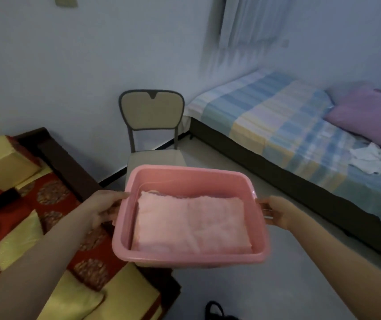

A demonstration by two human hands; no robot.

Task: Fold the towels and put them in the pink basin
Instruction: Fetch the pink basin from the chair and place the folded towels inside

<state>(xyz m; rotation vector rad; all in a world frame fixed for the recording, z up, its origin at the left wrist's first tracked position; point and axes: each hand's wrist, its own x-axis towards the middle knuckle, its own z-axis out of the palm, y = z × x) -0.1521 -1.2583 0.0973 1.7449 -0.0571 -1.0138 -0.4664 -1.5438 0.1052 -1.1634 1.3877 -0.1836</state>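
I hold the pink basin in the air in front of me, above the floor and just before a chair. My left hand grips its left rim and my right hand grips its right handle. A folded pink towel lies flat inside and fills most of the bottom; the edge of another folded cloth shows under its far side. A crumpled white cloth lies on the bed at the right.
A beige chair stands against the wall right behind the basin. A bed with a striped pastel sheet and a purple pillow runs along the right. A red and yellow cushioned sofa is at the left. A dark object sits on the floor near me.
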